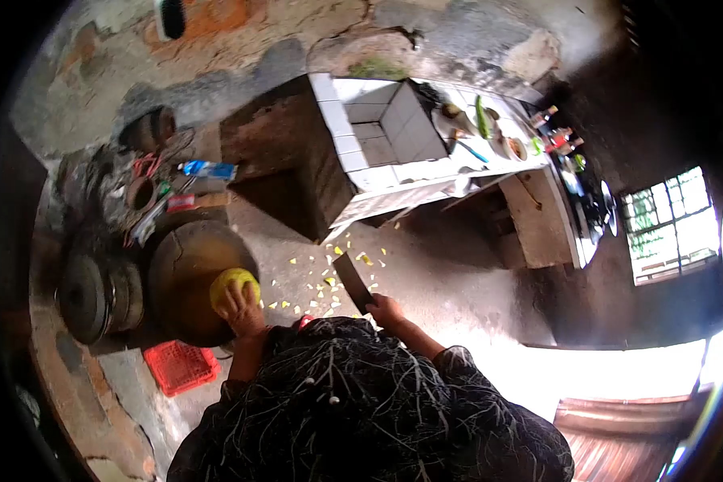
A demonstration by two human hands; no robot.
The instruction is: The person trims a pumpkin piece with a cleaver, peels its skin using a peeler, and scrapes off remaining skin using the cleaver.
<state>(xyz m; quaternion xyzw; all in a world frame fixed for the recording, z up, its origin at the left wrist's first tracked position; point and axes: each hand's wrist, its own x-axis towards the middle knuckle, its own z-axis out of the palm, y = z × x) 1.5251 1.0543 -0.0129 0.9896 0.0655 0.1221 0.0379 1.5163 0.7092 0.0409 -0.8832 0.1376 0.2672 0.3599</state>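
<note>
My left hand (pixel 241 309) is closed over a yellow round fruit or gourd (pixel 222 286), its fingers spread across the top. The fruit is at the right edge of a large, brown, round surface (pixel 189 253); whether it rests there or is held above it, I cannot tell. In my right hand (pixel 387 310) is a cleaver (pixel 351 281), gripped by the handle, its broad dark blade pointing forward and away from the fruit. Yellow and pale peel scraps (pixel 329 281) lie scattered on the floor around and beyond the blade.
A white-tiled sink (pixel 341 128) and counter stand ahead, with a green vegetable (pixel 482 117), a blue-handled knife (pixel 471 151) and bottles (pixel 556 138). To the left are a red plastic basket (pixel 181 367), stacked round pots (pixel 88 297) and a blue-labelled bottle (pixel 207 169).
</note>
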